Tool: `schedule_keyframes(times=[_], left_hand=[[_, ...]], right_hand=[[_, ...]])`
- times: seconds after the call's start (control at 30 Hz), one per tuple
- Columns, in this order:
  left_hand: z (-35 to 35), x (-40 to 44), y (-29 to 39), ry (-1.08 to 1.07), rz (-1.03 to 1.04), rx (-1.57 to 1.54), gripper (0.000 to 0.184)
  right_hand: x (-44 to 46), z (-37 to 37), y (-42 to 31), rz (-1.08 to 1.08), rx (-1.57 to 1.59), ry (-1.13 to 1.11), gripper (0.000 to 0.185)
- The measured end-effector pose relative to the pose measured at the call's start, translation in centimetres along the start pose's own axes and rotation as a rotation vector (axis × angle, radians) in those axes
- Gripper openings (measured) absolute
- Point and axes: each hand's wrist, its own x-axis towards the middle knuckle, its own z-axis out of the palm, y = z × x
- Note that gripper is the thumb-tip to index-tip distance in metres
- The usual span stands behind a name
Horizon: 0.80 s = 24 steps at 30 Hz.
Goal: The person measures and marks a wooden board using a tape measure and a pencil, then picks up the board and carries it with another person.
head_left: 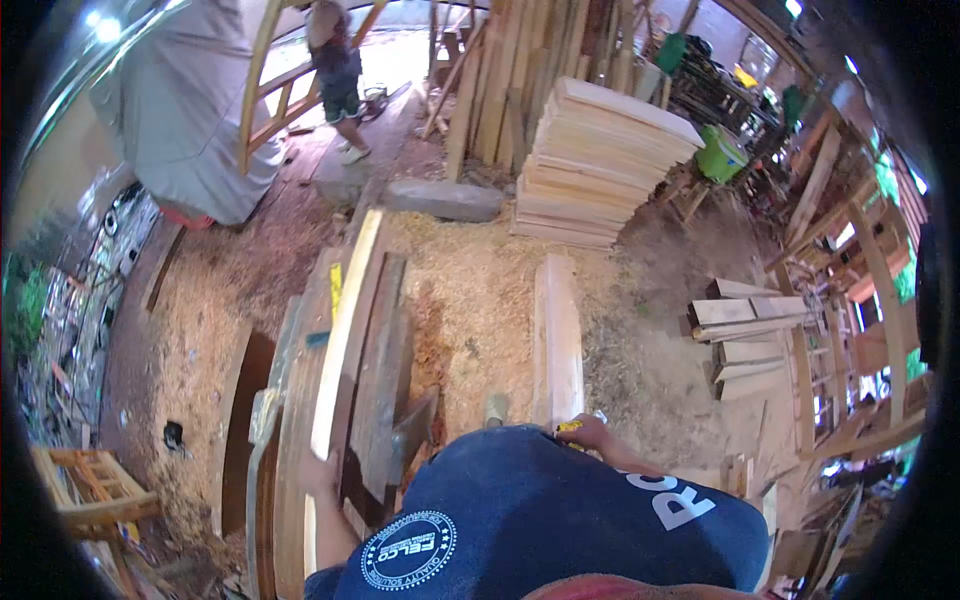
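Observation:
My left hand [320, 474] is closed on the edge of a long, pale board [345, 340], which stands on its narrow side over a stack of darker planks [378, 350]. In my right hand [590, 432], low beside my body, is a small yellow and black tool [569, 427], too small to name for certain. Just past that hand, a light plank [560, 340] stretches away over the wood shavings. A yellow strip [336, 291] lies on the planks left of the pale board.
A tall pile of boards [590, 160] stands ahead, near a concrete block [443, 200]. Short offcuts [750, 330] lie to the right. A green bucket [721, 154] is farther back. Another person [335, 70] stands at the far left, near a grey cover [190, 110].

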Motion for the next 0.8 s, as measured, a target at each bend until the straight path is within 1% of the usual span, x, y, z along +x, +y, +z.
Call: schedule_keyframes(times=[0.03,0.07,0.13,0.17,0.2,0.23,0.3,0.37,0.4,0.43,0.5,0.53,0.63,0.67,0.7,0.73,0.8], left_hand=[[1.8,1.4,-1.3,0.005,0.018,0.041,0.065],[2.0,2.5,-0.4,0.019,0.034,0.037,0.065],[2.1,3.1,0.8,0.036,0.040,0.040,0.064],[1.7,3.4,3.1,0.001,0.007,0.073,0.063],[1.4,4.6,5.5,-0.030,-0.039,0.107,0.062],[1.0,6.2,8.0,-0.052,-0.092,0.131,0.061],[2.5,9.2,11.5,0.115,0.056,0.060,0.059],[1.6,11.7,16.7,0.025,0.000,0.019,0.056],[1.4,13.0,18.5,0.013,0.018,-0.039,0.055],[1.6,14.3,20.4,0.010,0.040,-0.107,0.055],[2.1,16.8,23.7,0.008,0.004,-0.105,0.053],[2.4,17.9,25.2,0.006,-0.008,-0.103,0.053],[3.3,21.8,30.1,-0.006,0.004,-0.036,0.054],[3.7,23.4,31.7,-0.031,0.015,-0.015,0.055],[4.1,25.1,33.3,-0.057,0.027,0.005,0.056],[4.3,26.6,34.9,-0.088,0.039,0.029,0.057],[3.8,29.0,38.4,-0.125,0.087,0.047,0.059]], right_hand=[[-0.2,-1.6,-0.2,-0.007,0.001,0.068,0.076],[1.0,-2.2,1.1,-0.055,-0.015,0.203,0.071],[4.9,-3.9,5.2,0.059,0.055,0.176,0.069],[5.5,-5.4,5.1,0.108,0.076,0.149,0.068],[5.9,-7.9,5.4,0.103,0.180,0.039,0.066],[7.0,-8.7,6.0,0.059,0.079,0.119,0.064],[8.8,-11.1,8.1,-0.043,-0.124,0.291,0.060],[10.2,-14.4,7.9,0.115,-0.052,0.141,0.059],[10.5,-16.3,7.3,0.199,-0.016,0.074,0.059],[11.3,-17.6,6.6,0.187,0.022,0.083,0.059],[12.8,-19.0,6.0,0.162,0.105,0.110,0.059],[16.1,-18.2,7.8,0.134,-0.016,0.210,0.056],[19.2,-19.5,4.9,0.138,0.092,0.130,0.055],[21.6,-18.9,4.2,0.081,-0.148,0.226,0.057],[23.4,-19.0,4.0,0.073,-0.067,0.205,0.056],[22.3,-20.1,0.3,0.069,0.014,0.179,0.055],[24.5,-20.6,-3.0,0.029,0.081,0.176,0.052]])
